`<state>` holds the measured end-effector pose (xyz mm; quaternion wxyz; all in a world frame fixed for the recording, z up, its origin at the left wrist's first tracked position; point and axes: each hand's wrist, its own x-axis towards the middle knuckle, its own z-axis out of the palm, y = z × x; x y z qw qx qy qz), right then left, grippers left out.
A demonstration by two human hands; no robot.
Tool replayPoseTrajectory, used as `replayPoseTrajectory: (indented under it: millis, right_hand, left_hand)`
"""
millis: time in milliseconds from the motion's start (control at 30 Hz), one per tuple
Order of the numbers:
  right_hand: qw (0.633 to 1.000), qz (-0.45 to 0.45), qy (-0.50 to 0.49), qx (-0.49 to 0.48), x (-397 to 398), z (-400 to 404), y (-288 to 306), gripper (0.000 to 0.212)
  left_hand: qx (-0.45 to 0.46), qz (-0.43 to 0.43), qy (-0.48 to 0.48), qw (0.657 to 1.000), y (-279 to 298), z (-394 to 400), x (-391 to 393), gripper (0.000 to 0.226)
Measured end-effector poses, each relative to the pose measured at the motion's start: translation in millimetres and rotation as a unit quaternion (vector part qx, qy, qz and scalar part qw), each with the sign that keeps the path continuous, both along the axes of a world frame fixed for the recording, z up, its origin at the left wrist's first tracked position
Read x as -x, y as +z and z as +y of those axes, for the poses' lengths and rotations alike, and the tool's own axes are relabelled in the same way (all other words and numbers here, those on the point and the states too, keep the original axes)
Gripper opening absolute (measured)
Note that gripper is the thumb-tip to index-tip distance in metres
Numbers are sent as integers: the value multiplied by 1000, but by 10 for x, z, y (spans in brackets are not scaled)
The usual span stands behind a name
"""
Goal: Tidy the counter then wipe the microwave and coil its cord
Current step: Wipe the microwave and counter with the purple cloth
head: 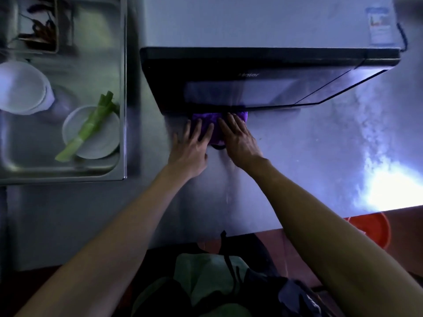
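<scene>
A black microwave (263, 72) with a silver top stands at the back of the steel counter (309, 156). A purple cloth (216, 133) lies on the counter right under the microwave's front edge. My left hand (191, 147) rests flat on the cloth's left part, fingers spread and straight. On the cloth's right part my right hand (238, 138) presses down, fingers pointing toward the microwave. A black cord (403, 37) shows at the microwave's rear right corner.
A steel sink (124, 110) at left holds a white bowl (23, 88), a white plate (96, 143) with a green leek (87, 129) across it, and dried chillies (43, 28) in a tray. An orange basin (373, 227) sits on the floor at right.
</scene>
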<state>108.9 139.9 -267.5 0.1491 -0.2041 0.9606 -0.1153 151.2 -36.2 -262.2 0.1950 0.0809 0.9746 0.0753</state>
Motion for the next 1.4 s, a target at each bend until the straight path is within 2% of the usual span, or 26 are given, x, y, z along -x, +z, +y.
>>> replayPoseTrajectory:
  millis: [400,833,1100,1400]
  right_hand:
    - [1000,4,-3,16,304,1108,-85,59]
    - [998,2,-41,41,540,2251,-123,58]
    - [997,-7,-49,55,414,2141,-109,64]
    - [999,-32,11,27,-141,1300,-71,73]
  left_hand:
    - [-20,-35,18,999,67,1100,363,77]
    - [-14,-49,40,998,47,2347,694,79]
    - [-7,-49,60,997,99,2245,521,78]
    - [20,-31,97,995,106,1444,-180,73]
